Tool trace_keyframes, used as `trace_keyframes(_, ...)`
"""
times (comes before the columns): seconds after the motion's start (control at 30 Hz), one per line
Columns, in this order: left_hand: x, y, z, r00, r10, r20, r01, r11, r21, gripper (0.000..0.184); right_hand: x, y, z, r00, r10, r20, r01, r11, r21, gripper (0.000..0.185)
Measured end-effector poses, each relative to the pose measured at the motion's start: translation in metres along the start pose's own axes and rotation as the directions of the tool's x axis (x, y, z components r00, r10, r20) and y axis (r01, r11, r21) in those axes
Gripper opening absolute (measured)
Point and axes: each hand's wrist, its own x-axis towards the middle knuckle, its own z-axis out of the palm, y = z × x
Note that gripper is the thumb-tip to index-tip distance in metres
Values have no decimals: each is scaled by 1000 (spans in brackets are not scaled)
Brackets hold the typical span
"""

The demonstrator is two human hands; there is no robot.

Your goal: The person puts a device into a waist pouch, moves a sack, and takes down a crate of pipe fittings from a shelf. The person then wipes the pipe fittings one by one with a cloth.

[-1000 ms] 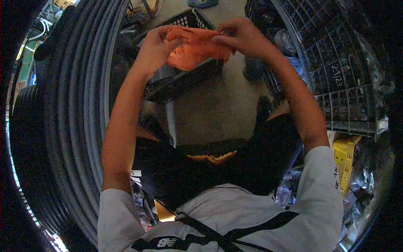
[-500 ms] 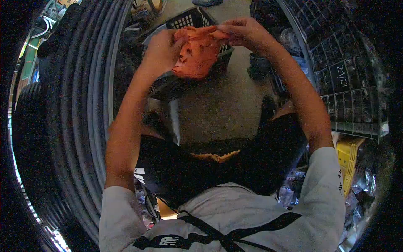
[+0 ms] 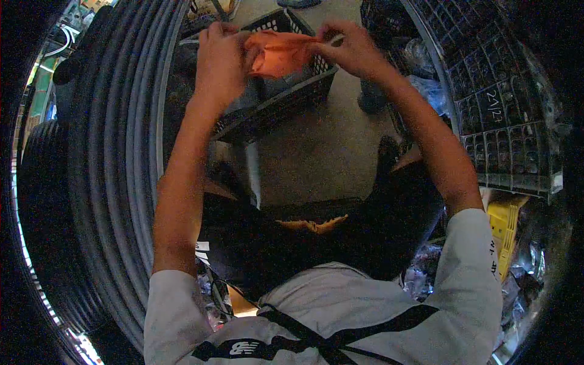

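Observation:
An orange cloth (image 3: 280,53), crumpled and hanging in folds, is stretched between my two hands over a black plastic basket (image 3: 286,96). My left hand (image 3: 222,64) grips its left side, with the fingertips partly hidden behind the hand. At the other end my right hand (image 3: 350,48) pinches the cloth's right corner between thumb and fingers. Greyish contents show inside the basket beneath the cloth; what they are I cannot make out.
Long dark ribbed tubes or hoses (image 3: 131,152) run along my left. A black grid crate (image 3: 499,121) marked with white writing stands at the right, above a yellow plastic crate (image 3: 505,228). Clear plastic wrapping (image 3: 426,267) lies near my right side.
Both hands have moved slightly upward and away. The cloth's lower part has risen and gathered, so it hangs shorter, uncovering more of the basket.

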Motion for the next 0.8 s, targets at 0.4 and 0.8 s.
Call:
trace_keyframes(0.4, 11, 10, 0, 921, -259, 291, 385, 493, -780, 32, -4, -21, -20, 978, 85, 192, -169, 858, 486, 33)
trace_keyframes(0.8, 8, 17, -6, 778, -118, 617, 608, -106, -787, 33, 11, -5, -36, 930, -29, 365, -201, 794, 574, 52)
